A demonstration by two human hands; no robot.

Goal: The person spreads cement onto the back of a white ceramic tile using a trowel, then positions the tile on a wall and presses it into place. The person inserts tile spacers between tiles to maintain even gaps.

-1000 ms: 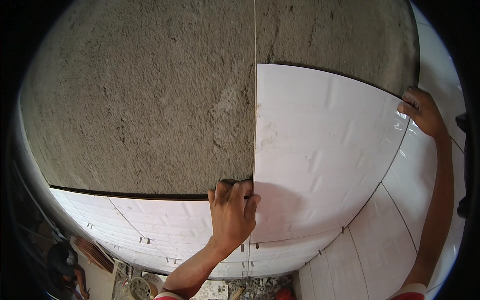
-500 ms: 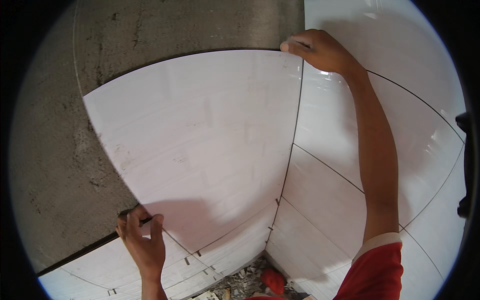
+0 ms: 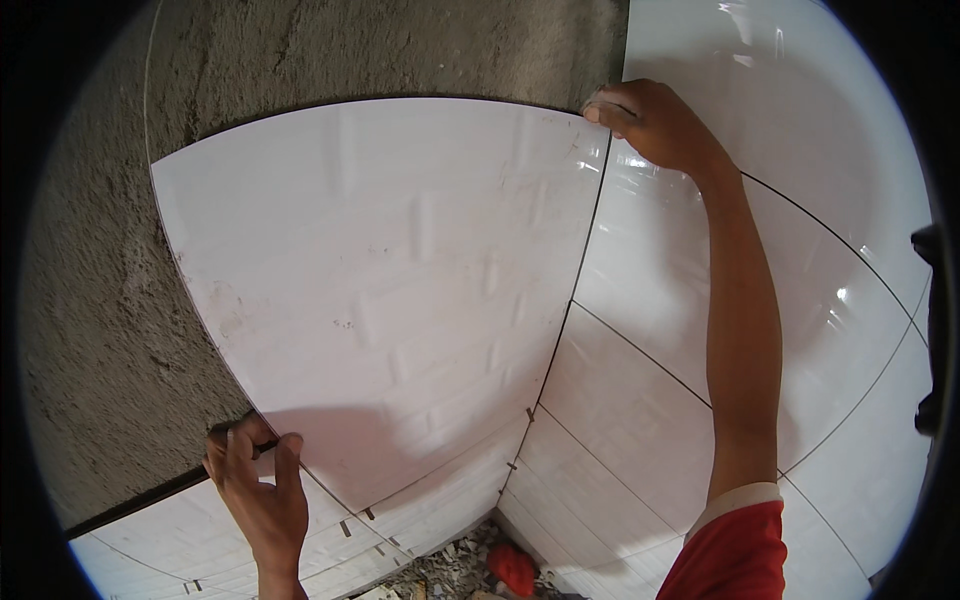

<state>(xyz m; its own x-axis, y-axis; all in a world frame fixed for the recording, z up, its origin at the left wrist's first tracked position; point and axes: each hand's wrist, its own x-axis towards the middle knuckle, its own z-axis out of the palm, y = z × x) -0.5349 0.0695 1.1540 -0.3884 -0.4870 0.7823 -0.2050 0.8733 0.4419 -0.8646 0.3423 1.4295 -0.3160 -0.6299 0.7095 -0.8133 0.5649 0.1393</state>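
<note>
A large glossy white wall tile [image 3: 400,270] stands against the rough grey wall, its right edge along the corner with the side wall. My right hand [image 3: 660,128] grips the tile's upper right corner, with thumb and fingers bent over the top edge. Low down on the left edge, my left hand [image 3: 262,500] pinches the tile near its lower corner. The left thumb is in front, while some fingertips are hidden behind the edge. Faint smudges mark the tile's face.
Bare grey mortar wall [image 3: 110,350] shows left of and above the tile. White tiles [image 3: 640,360] cover the right wall. Small dark spacers [image 3: 346,528] sit in the joints of the lower tile rows. Rubble [image 3: 450,568] and a red object [image 3: 512,568] lie on the floor below.
The view has tilted slightly, so the lower tiles and left hand appear farther left and the right hand a little lower. Both hands keep their places on the tile's edges.
</note>
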